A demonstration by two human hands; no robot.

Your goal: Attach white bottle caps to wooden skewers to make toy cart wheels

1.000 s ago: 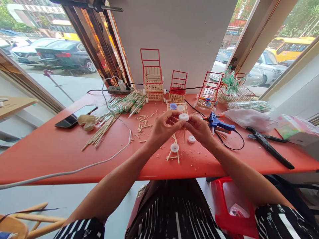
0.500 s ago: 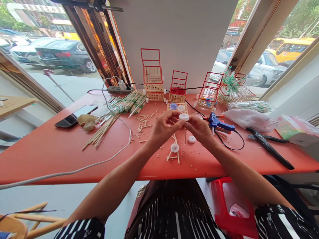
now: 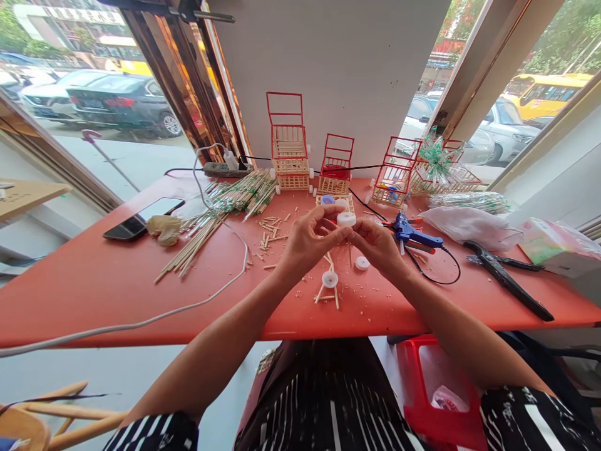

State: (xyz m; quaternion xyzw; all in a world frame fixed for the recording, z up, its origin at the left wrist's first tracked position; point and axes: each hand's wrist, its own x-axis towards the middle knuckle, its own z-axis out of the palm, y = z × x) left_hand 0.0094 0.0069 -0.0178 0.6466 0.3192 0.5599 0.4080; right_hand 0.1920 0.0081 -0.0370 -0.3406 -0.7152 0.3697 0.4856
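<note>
Above the middle of the table, my left hand (image 3: 310, 241) pinches a white plastic cap (image 3: 346, 219) by its side. My right hand (image 3: 375, 244) is closed at the other side, its fingertips on a thin stick (image 3: 350, 257) that points down just below the cap. Exactly where stick and cap meet is hidden by the fingers. Beneath my hands, another white cap (image 3: 330, 279) rests on a small frame of wooden sticks (image 3: 326, 298). One more loose white cap (image 3: 362, 263) lies to the right. Behind my hands, a purple cap (image 3: 327, 200) sits on a stick lattice (image 3: 347, 199).
Small stick carts with red handles (image 3: 288, 156) line the wall. A blue glue gun (image 3: 413, 233) and black-handled cutters (image 3: 511, 279) lie right. Left are bundled sticks (image 3: 244, 191), cut pieces (image 3: 267, 235), a phone (image 3: 143, 219) and a white cable (image 3: 197, 305) crossing the table.
Both hands stay in nearly the same place. The held cap has tipped slightly, and the view has shifted a little.
</note>
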